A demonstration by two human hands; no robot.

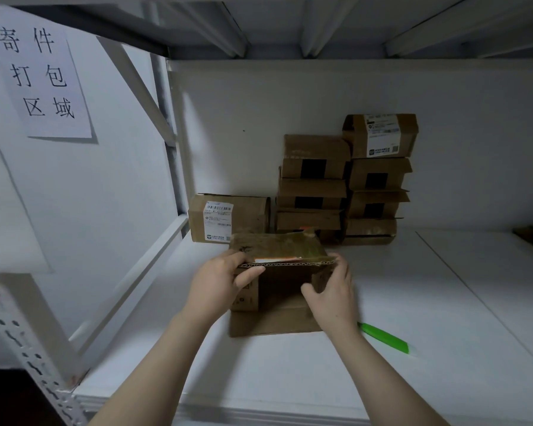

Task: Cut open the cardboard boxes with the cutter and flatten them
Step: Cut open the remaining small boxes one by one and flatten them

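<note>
Head view: box (283, 287) clasped between left grip (219, 284) and right grip (333, 290).

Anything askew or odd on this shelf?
Nothing spilled. The back stacks look ragged: several flaps stick out, and the top right box sits tilted. The cutter lies loose on the shelf by the right hand; blade state unclear. Both it and the left hand grip the open box.

Probably a parcel packing room: metal shelving (28, 342), stacked labelled cartons (345, 186), wall sign (40, 75).
</note>
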